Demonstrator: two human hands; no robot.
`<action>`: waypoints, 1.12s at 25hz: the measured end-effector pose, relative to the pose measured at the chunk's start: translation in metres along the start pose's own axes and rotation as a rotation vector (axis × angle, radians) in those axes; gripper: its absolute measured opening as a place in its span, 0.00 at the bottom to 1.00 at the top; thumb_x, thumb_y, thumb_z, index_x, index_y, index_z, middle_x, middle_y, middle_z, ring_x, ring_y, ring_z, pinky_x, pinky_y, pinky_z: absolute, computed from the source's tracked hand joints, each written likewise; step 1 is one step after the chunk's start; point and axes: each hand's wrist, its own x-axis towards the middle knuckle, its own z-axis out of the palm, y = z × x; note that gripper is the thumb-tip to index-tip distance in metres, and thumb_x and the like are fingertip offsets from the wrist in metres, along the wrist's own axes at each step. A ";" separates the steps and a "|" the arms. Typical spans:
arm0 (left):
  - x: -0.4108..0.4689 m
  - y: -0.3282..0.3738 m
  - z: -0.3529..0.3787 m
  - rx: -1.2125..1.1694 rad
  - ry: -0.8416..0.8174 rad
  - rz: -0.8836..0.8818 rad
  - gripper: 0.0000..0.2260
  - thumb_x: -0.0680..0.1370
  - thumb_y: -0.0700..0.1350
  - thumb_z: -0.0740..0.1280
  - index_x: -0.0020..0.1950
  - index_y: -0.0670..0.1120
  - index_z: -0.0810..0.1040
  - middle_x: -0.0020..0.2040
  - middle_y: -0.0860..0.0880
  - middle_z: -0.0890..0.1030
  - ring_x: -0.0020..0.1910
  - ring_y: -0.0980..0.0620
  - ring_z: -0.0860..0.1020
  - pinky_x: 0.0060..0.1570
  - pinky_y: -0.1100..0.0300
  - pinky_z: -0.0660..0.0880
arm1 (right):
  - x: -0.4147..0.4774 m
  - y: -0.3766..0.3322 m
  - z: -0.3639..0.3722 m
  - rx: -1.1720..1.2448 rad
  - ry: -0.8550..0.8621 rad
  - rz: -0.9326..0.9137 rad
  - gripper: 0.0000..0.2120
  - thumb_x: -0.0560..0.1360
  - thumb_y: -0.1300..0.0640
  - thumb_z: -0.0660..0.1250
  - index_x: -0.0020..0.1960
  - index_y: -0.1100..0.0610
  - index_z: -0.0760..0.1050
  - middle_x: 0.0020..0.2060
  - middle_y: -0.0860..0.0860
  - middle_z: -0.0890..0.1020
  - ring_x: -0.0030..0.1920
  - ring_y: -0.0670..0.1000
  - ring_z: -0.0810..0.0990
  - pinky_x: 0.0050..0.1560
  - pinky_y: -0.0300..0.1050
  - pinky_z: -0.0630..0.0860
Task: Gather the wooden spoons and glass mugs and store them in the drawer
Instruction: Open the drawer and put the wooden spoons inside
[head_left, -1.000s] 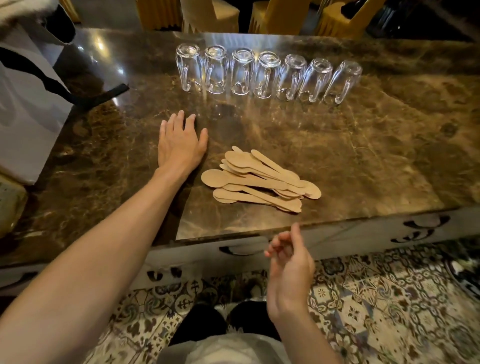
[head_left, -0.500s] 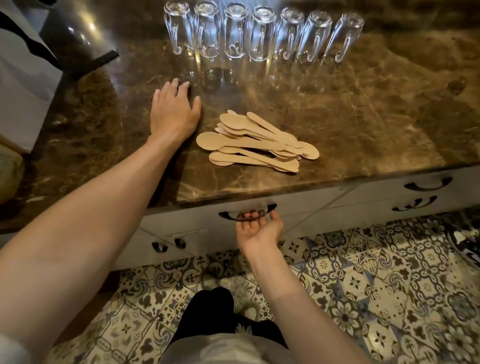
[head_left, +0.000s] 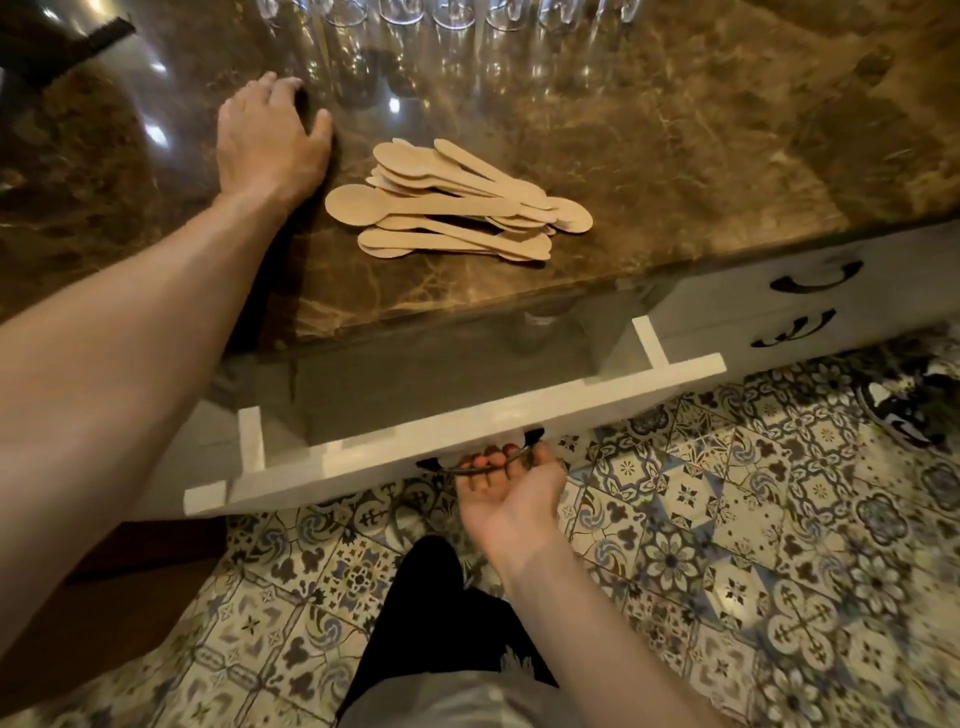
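The right hand (head_left: 511, 488) curls round the handle (head_left: 439, 466) of the part-open drawer (head_left: 467, 415), the left hand (head_left: 267, 140) lies spread on the counter (head_left: 675, 156) just beside the spoons (head_left: 457, 202), mugs (head_left: 457, 15) lined behind

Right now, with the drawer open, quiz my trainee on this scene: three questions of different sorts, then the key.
1. True or false: the wooden spoons lie inside the drawer.
2. What does the right hand grip? A) the drawer handle B) a spoon C) nothing
3. Fill the blank: the left hand rests on the ____.
Key: 1 false, they lie piled on the countertop; 2 A; 3 countertop.
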 end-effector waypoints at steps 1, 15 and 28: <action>0.000 0.000 -0.001 -0.005 -0.005 0.000 0.25 0.78 0.58 0.55 0.71 0.47 0.66 0.70 0.42 0.70 0.69 0.43 0.66 0.70 0.46 0.60 | -0.004 -0.001 -0.010 -0.003 0.018 0.005 0.14 0.78 0.50 0.57 0.37 0.57 0.70 0.30 0.52 0.70 0.31 0.49 0.67 0.35 0.41 0.67; -0.015 0.007 -0.012 -0.105 -0.037 -0.034 0.22 0.79 0.56 0.56 0.70 0.47 0.67 0.66 0.41 0.71 0.66 0.40 0.69 0.68 0.45 0.64 | -0.026 -0.002 -0.116 0.025 0.121 -0.015 0.10 0.76 0.53 0.61 0.39 0.58 0.74 0.29 0.53 0.71 0.32 0.52 0.69 0.42 0.47 0.73; -0.011 0.007 -0.011 -0.105 -0.016 -0.059 0.22 0.78 0.56 0.57 0.68 0.47 0.69 0.63 0.41 0.74 0.62 0.40 0.71 0.62 0.45 0.68 | -0.152 -0.082 -0.064 -1.366 -0.474 -0.606 0.19 0.56 0.40 0.76 0.40 0.47 0.76 0.36 0.49 0.80 0.38 0.47 0.79 0.42 0.47 0.75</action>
